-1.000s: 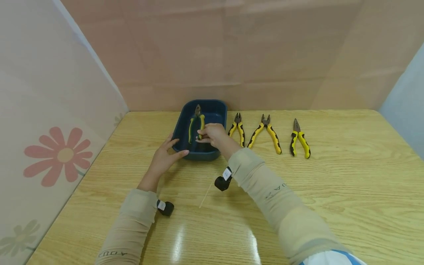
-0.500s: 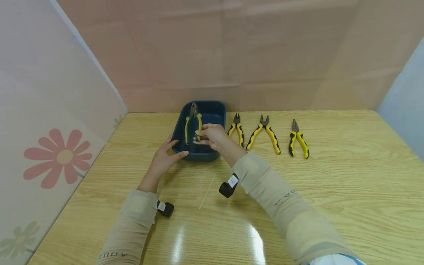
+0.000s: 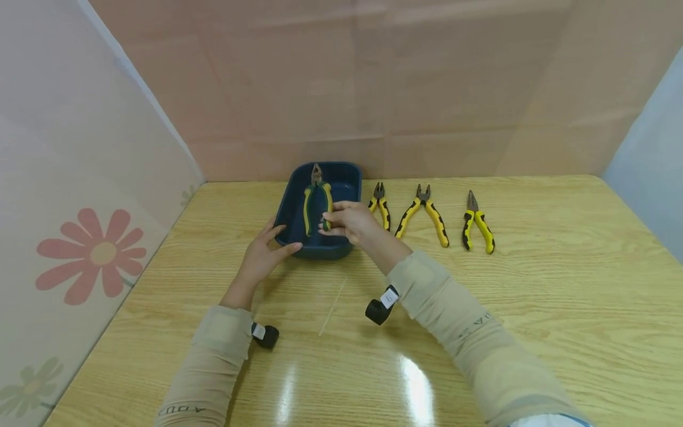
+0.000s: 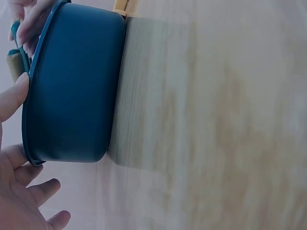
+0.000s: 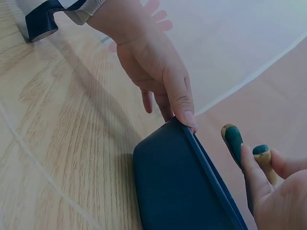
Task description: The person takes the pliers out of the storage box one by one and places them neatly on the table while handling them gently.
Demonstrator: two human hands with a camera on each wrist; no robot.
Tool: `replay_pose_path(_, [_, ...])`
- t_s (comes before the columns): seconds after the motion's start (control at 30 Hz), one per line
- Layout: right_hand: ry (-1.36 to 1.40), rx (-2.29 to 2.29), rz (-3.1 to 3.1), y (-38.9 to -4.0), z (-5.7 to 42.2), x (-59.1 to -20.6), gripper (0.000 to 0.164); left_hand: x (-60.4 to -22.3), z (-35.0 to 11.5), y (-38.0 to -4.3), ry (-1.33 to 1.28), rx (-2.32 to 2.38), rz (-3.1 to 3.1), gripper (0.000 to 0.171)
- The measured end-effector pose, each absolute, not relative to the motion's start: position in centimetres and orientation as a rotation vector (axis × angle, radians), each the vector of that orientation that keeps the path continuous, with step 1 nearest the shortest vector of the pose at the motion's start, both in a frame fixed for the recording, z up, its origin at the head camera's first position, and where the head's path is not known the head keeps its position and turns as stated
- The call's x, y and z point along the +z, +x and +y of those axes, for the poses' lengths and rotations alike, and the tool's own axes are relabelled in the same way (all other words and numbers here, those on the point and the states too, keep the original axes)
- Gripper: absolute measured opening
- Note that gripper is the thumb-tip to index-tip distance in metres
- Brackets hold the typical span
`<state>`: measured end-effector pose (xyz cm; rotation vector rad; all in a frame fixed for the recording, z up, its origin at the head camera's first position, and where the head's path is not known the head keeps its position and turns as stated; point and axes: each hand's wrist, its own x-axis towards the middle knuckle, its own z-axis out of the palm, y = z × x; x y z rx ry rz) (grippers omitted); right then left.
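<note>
A dark blue plastic bin [image 3: 326, 252] stands at the back of the wooden table. At its near left corner my left hand [image 3: 262, 256] grips the rim, thumb along the front edge; the left wrist view shows the other fingers spread beside the wall. My right hand [image 3: 353, 224] pinches one handle of a pair of combination pliers [image 3: 308, 207] with green and yellow grips. These pliers point jaws-away over the bin, their handles slightly apart. In the right wrist view the two handle ends [image 5: 232, 139] show above the bin's rim.
Right of the bin lie three more pliers with yellow and black grips: one pair [image 3: 385, 214] partly behind my right hand, a wide-spread pair [image 3: 437, 224], and long-nose pliers [image 3: 484, 231]. A thin pale strip [image 3: 333, 306] lies on the table in front.
My right hand has lifted the green and yellow pliers higher over the bin, shifting first left, then slightly right. The right forearm has moved right; my left hand stays on the rim.
</note>
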<state>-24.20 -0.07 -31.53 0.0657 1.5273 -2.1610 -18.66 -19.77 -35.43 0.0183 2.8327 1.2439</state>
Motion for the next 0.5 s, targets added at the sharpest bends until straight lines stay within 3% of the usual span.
replay_pose_path(0.5, [-0.043, -2.176, 1.508, -22.9, 2.6, -31.4, 0.052, -35.5, -19.7, -18.7, -0.003, 1.248, 2.825, 0.082])
